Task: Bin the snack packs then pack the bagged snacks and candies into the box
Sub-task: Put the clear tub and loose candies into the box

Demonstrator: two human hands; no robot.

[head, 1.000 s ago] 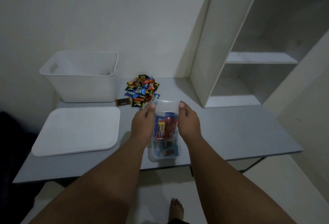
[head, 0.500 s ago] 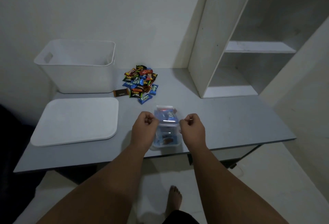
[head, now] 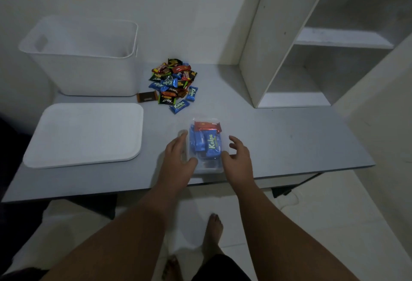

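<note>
Item 1: white bin [head: 84, 57], rigid plastic, rounded-rectangular, handle slot; kept at 10 o'clock on the grey table [head: 278, 142].
Item 2: lid [head: 84, 135], flat, matte, laid at 8 o'clock, off the bin.
Item 3: candy pile [head: 174, 84], glossy foil wrappers, at 12 o'clock from the bag.
Item 4: clear bag [head: 206, 144], transparent, filled with blue and red packs, laid flat near the front edge.
Change: 0.5 s ago its top was pinched by 2 clenched hands. Now the left hand [head: 178, 160] and right hand [head: 238, 160] are loosened, fingers extended, touching its sides at 9 and 3 o'clock.
Closing is judged done; boxing remains.
</note>
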